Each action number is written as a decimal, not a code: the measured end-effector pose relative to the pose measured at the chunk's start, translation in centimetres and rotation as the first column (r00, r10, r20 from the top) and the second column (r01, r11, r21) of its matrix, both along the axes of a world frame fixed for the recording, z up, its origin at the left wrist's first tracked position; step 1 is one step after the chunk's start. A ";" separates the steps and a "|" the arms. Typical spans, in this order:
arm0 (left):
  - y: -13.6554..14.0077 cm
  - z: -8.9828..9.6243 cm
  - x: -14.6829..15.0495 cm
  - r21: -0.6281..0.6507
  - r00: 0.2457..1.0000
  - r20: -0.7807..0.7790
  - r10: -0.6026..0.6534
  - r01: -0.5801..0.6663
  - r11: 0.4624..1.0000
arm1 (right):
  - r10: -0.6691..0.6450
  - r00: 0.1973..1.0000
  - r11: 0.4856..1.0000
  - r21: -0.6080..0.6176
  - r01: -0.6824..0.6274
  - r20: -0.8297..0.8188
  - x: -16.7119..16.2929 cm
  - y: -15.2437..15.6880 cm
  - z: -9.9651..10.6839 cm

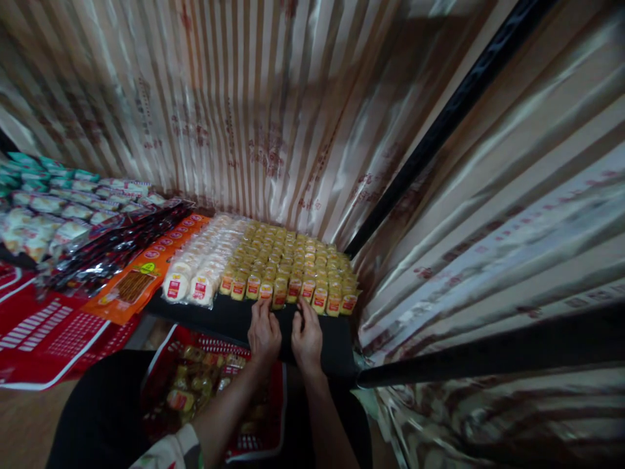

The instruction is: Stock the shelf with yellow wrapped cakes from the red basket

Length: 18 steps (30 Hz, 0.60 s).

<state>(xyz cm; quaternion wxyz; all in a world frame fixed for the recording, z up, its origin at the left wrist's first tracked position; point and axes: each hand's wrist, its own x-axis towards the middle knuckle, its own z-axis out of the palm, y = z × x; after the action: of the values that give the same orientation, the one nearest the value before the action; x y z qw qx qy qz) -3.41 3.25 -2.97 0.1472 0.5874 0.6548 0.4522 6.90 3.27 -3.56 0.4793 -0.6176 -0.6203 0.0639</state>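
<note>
Small yellow wrapped snack packets [319,296] with red-and-white labels stand in tight rows on a black shelf [234,318]. My left hand [264,332] is at the front row, its bent fingers close together against one packet's lower front. Beside it, my right hand [307,335] has its fingers bent in the same way on another packet of that row. One packet [280,294] between the two hands sits slightly forward of its neighbours. Below the shelf, a red basket [282,410] holds loose yellow packets [180,399], partly covered by my left forearm.
Left of the yellow rows are white round packaged snacks [201,290], an orange packet [131,286], dark shiny packets [117,251] and green packets [34,169]. Another red basket [53,332] is at left. Printed plastic sheeting [273,117] hangs behind, with a black pole [439,143].
</note>
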 end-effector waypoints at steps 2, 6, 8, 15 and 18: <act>0.2 0.1 -0.1 -0.047 1.000 -0.001 -0.023 0.023 0.999 | 0.037 0.999 0.999 -0.015 -0.037 -0.015 -1.2 0.7 -0.3; 0.5 0.4 -0.4 -0.134 0.998 -0.013 -0.056 0.054 0.990 | 0.033 0.993 0.997 -0.060 -0.040 -0.114 -2.3 1.7 -1.2; 0.7 0.3 -0.4 -0.142 0.998 -0.013 -0.060 0.057 0.988 | 0.014 0.985 0.995 -0.095 -0.031 -0.173 -2.5 2.1 -1.5; 0.4 0.0 -0.1 -0.006 0.999 0.017 -0.037 0.037 0.999 | 0.010 0.971 0.993 -0.114 -0.039 -0.238 -2.6 1.9 -0.5; 0.1 0.2 0.2 0.037 0.998 0.035 -0.055 0.053 0.998 | -0.034 0.965 0.990 -0.138 -0.002 -0.258 -2.3 1.4 0.2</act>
<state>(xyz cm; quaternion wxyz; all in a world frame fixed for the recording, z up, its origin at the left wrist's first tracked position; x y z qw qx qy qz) -3.20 3.33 -2.76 0.1605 0.5991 0.6277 0.4703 4.59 4.63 -3.37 0.5136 -0.6403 -0.5411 0.1828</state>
